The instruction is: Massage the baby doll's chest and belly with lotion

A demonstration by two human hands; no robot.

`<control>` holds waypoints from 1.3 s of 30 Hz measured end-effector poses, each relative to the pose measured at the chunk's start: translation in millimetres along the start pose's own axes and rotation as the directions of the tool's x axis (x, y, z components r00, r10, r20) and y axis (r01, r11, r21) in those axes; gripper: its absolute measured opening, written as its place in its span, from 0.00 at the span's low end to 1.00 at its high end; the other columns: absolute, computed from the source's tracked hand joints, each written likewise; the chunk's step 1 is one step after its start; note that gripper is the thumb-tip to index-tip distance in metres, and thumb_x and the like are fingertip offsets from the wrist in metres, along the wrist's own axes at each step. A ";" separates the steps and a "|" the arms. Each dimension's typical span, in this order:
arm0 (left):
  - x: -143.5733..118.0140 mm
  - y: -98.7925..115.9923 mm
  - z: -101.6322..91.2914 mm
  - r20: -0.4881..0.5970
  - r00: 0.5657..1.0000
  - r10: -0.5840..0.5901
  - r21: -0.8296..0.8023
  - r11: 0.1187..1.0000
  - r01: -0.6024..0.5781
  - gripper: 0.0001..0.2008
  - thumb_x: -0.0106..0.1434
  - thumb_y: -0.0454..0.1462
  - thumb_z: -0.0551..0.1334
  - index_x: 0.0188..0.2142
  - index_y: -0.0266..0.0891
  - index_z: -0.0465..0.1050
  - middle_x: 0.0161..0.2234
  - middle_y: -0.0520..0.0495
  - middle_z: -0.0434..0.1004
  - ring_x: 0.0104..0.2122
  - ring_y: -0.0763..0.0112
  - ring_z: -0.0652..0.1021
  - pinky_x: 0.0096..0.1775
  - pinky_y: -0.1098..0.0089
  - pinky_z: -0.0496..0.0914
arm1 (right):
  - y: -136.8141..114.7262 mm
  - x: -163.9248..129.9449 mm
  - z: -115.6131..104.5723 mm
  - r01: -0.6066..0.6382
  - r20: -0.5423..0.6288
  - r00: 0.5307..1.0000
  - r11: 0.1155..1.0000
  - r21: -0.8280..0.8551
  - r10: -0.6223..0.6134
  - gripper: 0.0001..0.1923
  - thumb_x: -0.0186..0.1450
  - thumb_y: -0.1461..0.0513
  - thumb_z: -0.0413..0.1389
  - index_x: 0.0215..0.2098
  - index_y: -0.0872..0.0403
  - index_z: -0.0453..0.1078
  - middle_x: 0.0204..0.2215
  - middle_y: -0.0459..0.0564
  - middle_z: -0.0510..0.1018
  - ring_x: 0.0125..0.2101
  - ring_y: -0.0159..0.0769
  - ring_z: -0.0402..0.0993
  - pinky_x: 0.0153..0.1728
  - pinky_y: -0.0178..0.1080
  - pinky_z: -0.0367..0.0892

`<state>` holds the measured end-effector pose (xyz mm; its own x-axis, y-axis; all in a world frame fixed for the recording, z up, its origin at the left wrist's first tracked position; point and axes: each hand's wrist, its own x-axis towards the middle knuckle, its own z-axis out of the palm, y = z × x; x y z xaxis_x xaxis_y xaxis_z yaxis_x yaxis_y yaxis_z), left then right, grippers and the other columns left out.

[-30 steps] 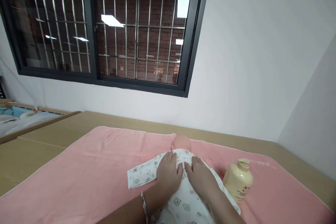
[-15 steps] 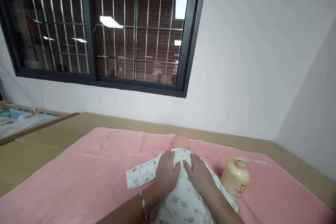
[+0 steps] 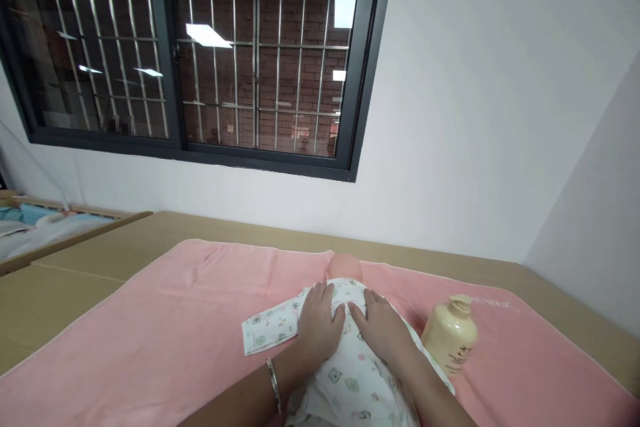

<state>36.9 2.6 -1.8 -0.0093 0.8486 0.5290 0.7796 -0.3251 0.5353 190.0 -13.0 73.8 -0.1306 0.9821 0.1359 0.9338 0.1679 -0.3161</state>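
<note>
A baby doll (image 3: 345,267) lies on a pink towel (image 3: 190,320), its bald head toward the wall and no face showing. It wears a white printed shirt (image 3: 350,373) whose left-side sleeve stretches out over the towel. Flat on the upper left of the doll's back rests my left hand (image 3: 321,323), fingers extended; a silver bangle circles that wrist. My right hand (image 3: 384,328) lies flat on the upper right of the back, fingers pointing toward the head. Both palms touch the shirt and hold nothing. Part of the doll's body is hidden under my hands and forearms.
Right of the doll a cream pump bottle (image 3: 450,333) stands on the towel, close to my right forearm. The tan tabletop (image 3: 200,223) runs up to a white wall with a dark-framed, barred window (image 3: 265,160). A wooden-railed crib (image 3: 55,240) is at far left.
The whole view has shifted very slightly. My hands stay on the doll's back with almost no visible movement.
</note>
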 end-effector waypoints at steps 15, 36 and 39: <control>-5.4 9.2 -8.1 -0.111 0.964 0.241 0.105 0.968 -0.230 0.21 0.65 0.34 0.50 0.55 0.35 0.69 0.53 0.38 0.75 0.55 0.56 0.73 0.59 0.52 0.65 | -14.5 -10.0 6.1 0.105 -0.087 0.989 0.983 -0.154 -0.119 0.23 0.70 0.58 0.42 0.54 0.61 0.68 0.57 0.63 0.71 0.58 0.47 0.65 0.55 0.41 0.58; -6.0 11.5 -8.7 -0.093 0.980 0.177 0.125 0.978 -0.165 0.21 0.65 0.36 0.51 0.56 0.35 0.68 0.52 0.38 0.75 0.53 0.56 0.74 0.56 0.56 0.68 | -6.0 -2.7 2.6 0.045 -0.038 0.998 0.999 -0.015 -0.046 0.21 0.69 0.55 0.43 0.48 0.59 0.69 0.49 0.62 0.75 0.48 0.46 0.72 0.44 0.39 0.63; -8.0 11.9 -6.2 -0.104 0.986 0.131 0.191 0.975 -0.110 0.20 0.65 0.38 0.52 0.54 0.34 0.69 0.51 0.37 0.76 0.53 0.54 0.74 0.55 0.55 0.68 | -11.6 -6.1 3.4 -0.042 -0.039 0.998 0.998 -0.046 0.040 0.23 0.69 0.55 0.41 0.47 0.62 0.69 0.48 0.66 0.75 0.47 0.49 0.73 0.44 0.42 0.63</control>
<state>42.3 -10.6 4.4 0.0281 0.7506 0.6602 0.8813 -0.3303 0.3381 178.8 -20.6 73.5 -0.0797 0.9839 0.1600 0.9529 0.1223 -0.2776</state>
